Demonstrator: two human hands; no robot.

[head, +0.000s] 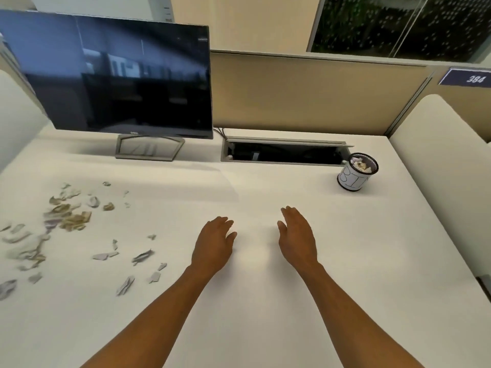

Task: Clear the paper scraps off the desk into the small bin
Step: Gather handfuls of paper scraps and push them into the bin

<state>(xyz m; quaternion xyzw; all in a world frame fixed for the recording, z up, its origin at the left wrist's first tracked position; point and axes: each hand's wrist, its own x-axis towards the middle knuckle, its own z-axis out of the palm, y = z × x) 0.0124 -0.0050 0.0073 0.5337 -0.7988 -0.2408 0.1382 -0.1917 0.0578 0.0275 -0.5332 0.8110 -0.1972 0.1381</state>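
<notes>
Several torn paper scraps [69, 219], white, grey and tan, lie scattered over the left part of the white desk [292, 274]. A small round bin [356, 172] with a paper label stands at the back right of the desk and holds some scraps. My left hand [214, 243] and my right hand [297, 235] hover side by side over the middle of the desk, palms down, fingers loosely spread, holding nothing. The nearest scraps lie a short way left of my left hand. The bin is well beyond my right hand.
A dark monitor [114, 78] on a grey stand [150, 147] sits at the back left. An open cable hatch [284, 152] is set into the desk beside the bin. Beige partition walls [305, 94] close the back; padded dividers flank both sides.
</notes>
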